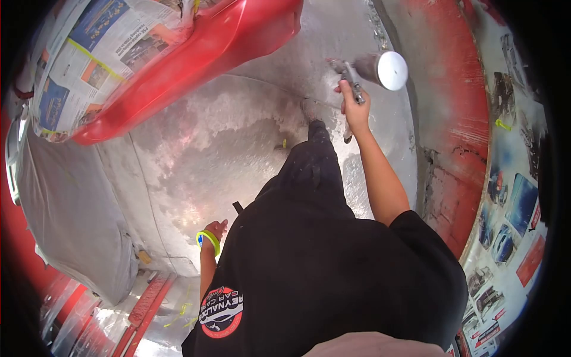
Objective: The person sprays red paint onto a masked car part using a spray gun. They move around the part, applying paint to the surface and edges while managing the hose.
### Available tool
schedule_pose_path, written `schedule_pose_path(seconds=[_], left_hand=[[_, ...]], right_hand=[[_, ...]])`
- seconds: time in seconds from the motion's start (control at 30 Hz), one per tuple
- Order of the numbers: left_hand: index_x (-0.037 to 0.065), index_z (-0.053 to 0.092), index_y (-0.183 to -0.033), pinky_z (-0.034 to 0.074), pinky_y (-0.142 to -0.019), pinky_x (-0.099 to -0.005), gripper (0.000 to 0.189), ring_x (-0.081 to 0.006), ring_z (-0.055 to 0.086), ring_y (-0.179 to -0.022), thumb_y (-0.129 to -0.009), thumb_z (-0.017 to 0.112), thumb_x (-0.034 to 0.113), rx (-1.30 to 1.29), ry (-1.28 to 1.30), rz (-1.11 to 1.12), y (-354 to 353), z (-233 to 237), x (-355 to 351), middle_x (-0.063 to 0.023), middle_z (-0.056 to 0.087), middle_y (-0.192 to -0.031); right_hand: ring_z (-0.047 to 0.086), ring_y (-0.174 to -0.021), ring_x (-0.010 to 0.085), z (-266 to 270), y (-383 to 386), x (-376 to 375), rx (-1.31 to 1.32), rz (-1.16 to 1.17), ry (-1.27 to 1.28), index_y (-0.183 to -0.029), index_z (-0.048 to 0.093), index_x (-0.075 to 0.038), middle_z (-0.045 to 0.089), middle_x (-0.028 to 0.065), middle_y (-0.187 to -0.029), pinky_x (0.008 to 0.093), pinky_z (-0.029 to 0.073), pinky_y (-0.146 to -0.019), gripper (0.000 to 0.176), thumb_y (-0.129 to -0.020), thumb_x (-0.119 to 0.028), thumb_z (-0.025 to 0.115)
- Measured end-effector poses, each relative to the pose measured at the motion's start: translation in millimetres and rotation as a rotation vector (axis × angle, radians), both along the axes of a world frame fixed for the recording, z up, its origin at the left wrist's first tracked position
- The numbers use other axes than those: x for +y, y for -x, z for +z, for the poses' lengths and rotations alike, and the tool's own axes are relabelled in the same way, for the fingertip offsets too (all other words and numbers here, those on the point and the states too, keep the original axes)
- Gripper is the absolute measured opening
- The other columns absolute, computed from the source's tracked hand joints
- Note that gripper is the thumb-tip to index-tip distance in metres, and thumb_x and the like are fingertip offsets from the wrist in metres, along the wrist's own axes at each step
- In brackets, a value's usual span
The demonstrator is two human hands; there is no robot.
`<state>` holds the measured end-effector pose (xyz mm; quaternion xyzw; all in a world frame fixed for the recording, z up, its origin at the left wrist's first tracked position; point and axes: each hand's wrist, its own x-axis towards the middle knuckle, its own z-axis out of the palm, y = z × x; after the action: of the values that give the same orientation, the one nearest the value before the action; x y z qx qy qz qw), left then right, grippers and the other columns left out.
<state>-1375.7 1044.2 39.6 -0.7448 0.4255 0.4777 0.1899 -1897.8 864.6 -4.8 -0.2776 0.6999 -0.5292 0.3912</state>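
My right hand (356, 108) is closed around a paint spray gun (350, 75), held out at the upper right over the floor. A cup with a round white top (392, 70) sits on the gun and is slightly blurred. The gun's front points left, toward a glossy red car body panel (196, 65), and stands apart from it. Low on the left, my left hand (216, 228) hangs beside my body with fingers loosely bent and nothing visible in them. A yellow-green ring, like a roll of tape (203, 238), encircles that wrist.
Newspaper masking (113, 50) edged with yellow tape adjoins the red panel. A grey sheet (77, 208) drapes something at left. Red-stained wall (455, 119) and pasted printed pages (505, 238) curve along the right. The concrete floor (202, 149) has damp-looking patches.
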Motion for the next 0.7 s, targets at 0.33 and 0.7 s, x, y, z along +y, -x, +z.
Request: schedule_pose_path(seconds=[0.33,0.7], left_hand=[[0.003,0.062,-0.08,0.05,-0.066,-0.0313,0.043,-0.0181,0.061,-0.066,-0.094,0.063,0.043,0.26,0.104,0.331,-27,-47,41,-0.0073,0.066,-0.074],[-0.003,0.066,-0.09,0.052,-0.066,-0.0334,0.053,-0.0213,0.066,-0.075,-0.096,0.057,0.049,0.148,0.137,0.384,-5,-23,46,-0.0127,0.07,-0.083]], right_hand=[[0.044,-0.044,0.0063,54,-6,-2,-0.07,0.141,0.022,-0.091,0.068,0.001,0.067,0.0055,-0.077,0.0252,0.034,-0.04,0.038,-0.093,-0.037,0.069],[0.04,-0.04,0.0069,111,-39,-22,-0.038,0.375,-0.111,-0.082,0.067,-0.002,0.052,-0.0019,-0.056,0.0261,0.03,-0.04,0.041,-0.088,-0.042,0.072]])
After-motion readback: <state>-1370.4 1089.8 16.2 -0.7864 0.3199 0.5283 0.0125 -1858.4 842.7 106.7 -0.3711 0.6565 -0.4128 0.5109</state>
